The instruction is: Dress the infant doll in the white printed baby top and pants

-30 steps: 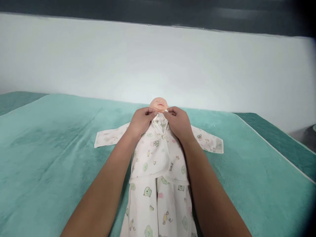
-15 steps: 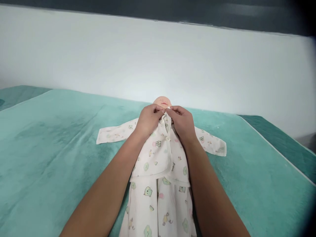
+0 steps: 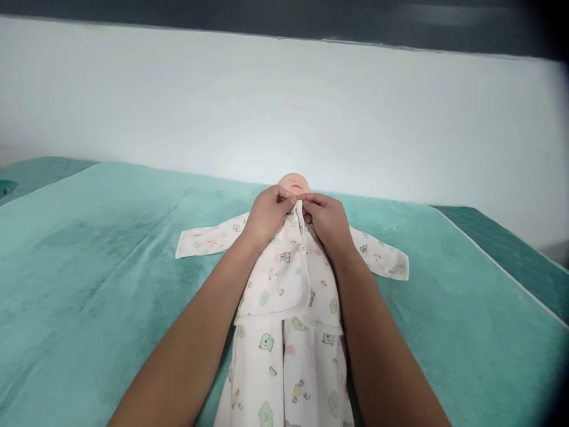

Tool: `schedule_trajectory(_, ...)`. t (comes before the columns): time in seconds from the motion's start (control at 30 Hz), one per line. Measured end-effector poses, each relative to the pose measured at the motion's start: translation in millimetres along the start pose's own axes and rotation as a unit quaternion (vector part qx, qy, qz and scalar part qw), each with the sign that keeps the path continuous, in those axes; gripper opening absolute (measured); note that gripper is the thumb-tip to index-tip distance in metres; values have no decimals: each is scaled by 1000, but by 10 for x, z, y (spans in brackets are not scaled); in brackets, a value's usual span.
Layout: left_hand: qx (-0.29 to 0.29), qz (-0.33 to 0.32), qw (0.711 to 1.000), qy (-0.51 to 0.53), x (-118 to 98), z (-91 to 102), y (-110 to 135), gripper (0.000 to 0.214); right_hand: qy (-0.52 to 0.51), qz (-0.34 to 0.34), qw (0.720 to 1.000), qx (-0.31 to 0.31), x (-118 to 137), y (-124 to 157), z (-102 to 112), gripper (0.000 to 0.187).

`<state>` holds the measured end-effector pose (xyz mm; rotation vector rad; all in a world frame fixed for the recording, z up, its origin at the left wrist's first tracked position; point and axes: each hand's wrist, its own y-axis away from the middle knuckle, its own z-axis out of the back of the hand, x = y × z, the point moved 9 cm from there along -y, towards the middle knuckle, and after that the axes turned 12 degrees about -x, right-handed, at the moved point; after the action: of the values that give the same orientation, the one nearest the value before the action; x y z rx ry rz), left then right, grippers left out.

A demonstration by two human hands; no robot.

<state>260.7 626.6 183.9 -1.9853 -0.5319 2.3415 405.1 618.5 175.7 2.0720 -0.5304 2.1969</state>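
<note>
A baby doll [image 3: 294,182] lies on its back, dressed in a white printed jacket [image 3: 272,279] and matching trousers [image 3: 267,370]. Its sleeves stretch out to both sides. At the collar, my left hand [image 3: 272,213] pinches the edge of the jacket between thumb and fingers. My right hand [image 3: 326,219] pinches the collar's other side, its fingertips close to those of the left. One fastening [image 3: 303,249] shows on the jacket front below my hands. Whatever sits between my fingertips at the neck is hidden.
A teal plush blanket [image 3: 111,267] spreads under the doll, over a darker green quilted cover [image 3: 511,249] that shows at the sides. Behind it rises a white wall [image 3: 284,107] with a dark band [image 3: 222,18] along the top.
My right fingers have shifted slightly left and closed in on my left fingertips. The collar edge between them now stands more upright. The doll lies as before.
</note>
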Motion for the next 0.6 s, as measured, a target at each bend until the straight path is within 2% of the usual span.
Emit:
schedule_trajectory(0.2,17,31,999,24,38,-15,-15,11,42,45,998,-6,82,11,26,26)
schedule_trajectory(0.33,31,29,999,20,17,-25,-8,10,39,42,998,6,94,21,9,25)
schedule_trajectory(0.5,35,9,999,-16,-22,-23,9,21,32,54,998,19,121,30,-26,24)
schedule_trajectory(0.6,28,21,999,-22,-11,-17,13,20,35,54,997,30,111,32,-48,25)
